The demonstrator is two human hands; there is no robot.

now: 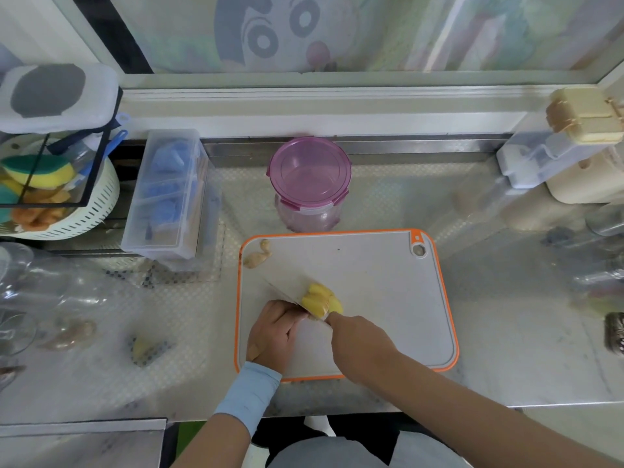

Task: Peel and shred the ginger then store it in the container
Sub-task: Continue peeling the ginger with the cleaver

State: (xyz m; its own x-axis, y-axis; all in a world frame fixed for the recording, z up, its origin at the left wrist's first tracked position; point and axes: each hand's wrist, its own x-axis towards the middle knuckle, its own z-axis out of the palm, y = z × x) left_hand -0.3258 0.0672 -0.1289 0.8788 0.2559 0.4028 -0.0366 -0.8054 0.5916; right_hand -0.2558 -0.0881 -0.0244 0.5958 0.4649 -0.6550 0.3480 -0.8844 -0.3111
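1. Left hand (273, 329): fingers curled, holding 1 yellow peeled ginger (319, 298) on the front-left of the cutting board (388, 298); contact blurred
2. Right hand (361, 339): wrapped round 1 knife (283, 292); handle hidden, thin blade a faint streak
3. Board: flat, grey, orange rim; 2 tan ginger scraps (258, 256) at its far-left corner
4. Behind board: 1 round clear container (309, 184), pink lid on
5. Left of board: 2 lumps (71, 334), too blurry to identify
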